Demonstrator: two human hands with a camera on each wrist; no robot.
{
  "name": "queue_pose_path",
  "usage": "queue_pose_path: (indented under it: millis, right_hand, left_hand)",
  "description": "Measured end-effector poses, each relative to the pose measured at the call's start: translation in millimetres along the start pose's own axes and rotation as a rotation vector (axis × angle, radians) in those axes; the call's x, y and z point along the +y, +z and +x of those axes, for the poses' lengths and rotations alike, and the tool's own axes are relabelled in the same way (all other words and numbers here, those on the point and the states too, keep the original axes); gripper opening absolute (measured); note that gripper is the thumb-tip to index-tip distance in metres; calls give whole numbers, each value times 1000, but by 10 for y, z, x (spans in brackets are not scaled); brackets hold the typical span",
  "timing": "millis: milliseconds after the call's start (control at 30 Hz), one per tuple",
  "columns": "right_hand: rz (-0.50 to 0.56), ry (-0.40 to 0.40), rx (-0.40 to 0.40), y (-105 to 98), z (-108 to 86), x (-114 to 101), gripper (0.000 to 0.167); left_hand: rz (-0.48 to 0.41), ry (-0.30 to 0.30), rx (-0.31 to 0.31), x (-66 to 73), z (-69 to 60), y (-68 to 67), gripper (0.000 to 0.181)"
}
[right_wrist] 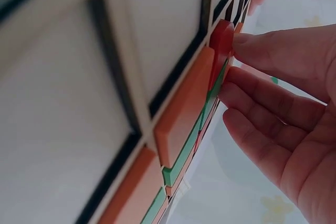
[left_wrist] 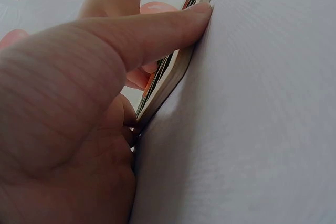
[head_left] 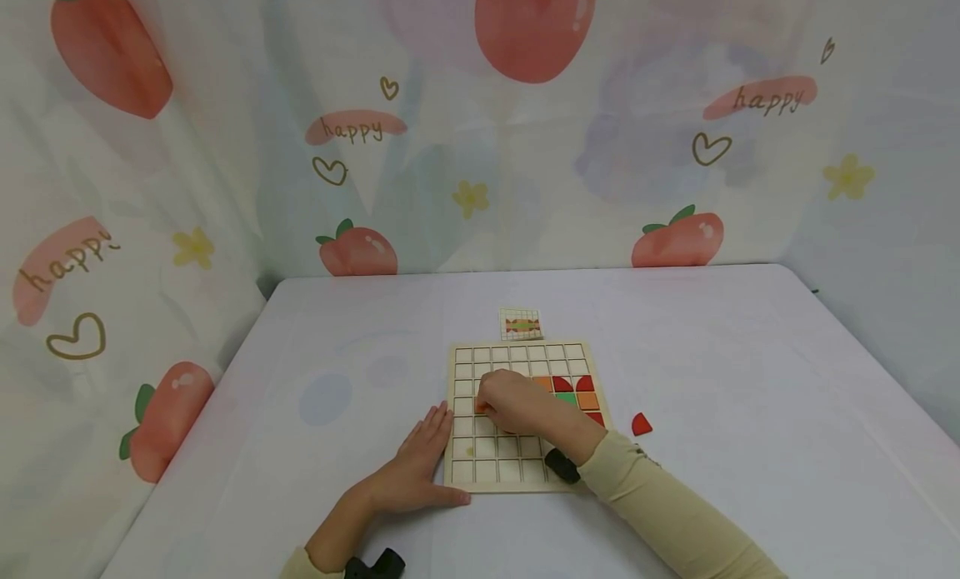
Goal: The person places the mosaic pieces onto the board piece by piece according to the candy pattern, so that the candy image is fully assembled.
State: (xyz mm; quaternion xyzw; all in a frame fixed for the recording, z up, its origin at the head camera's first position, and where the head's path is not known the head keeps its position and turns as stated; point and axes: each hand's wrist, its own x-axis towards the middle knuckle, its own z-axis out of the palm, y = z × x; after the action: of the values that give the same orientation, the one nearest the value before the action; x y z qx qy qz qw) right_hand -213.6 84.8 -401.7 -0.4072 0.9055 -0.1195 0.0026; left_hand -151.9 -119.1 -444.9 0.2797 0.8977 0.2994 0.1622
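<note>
A square wooden grid board (head_left: 463, 485) lies on the table, with red, orange and green tiles (head_left: 566, 399) in some of its cells. My left hand (head_left: 412, 466) lies flat beside the board's left edge, its thumb (left_wrist: 173, 30) along the front edge. Over the board, my right hand (head_left: 517, 404) has its fingers bent down towards the left part of the pattern. In the right wrist view, its thumb and fingertips meet at a red tile (right_wrist: 222, 40) with a rounded edge. Next to that is an orange tile (right_wrist: 186, 106). The head view hides the red tile.
A small pattern card (head_left: 521, 324) lies just behind the board. One loose red quarter-circle tile (head_left: 641, 424) sits to the board's right on the white table (head_left: 720, 362). A printed cloth (head_left: 540, 162) stands behind the table.
</note>
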Motion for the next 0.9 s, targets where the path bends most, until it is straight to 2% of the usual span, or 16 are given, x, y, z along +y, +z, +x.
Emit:
queue_pose_path:
  millis: [367, 533, 900]
  right_hand:
    - [2, 7, 19, -18, -44, -16, 6]
    - [-19, 56, 15, -77, -161, 9, 2]
    - [32, 84, 10, -153, -367, 96, 16]
  left_hand:
    - [-2, -11, -2, 19, 3, -2, 109]
    - [-2, -18, 0, 31, 4, -2, 109]
    - [-5, -46, 4, 58, 12, 1, 110]
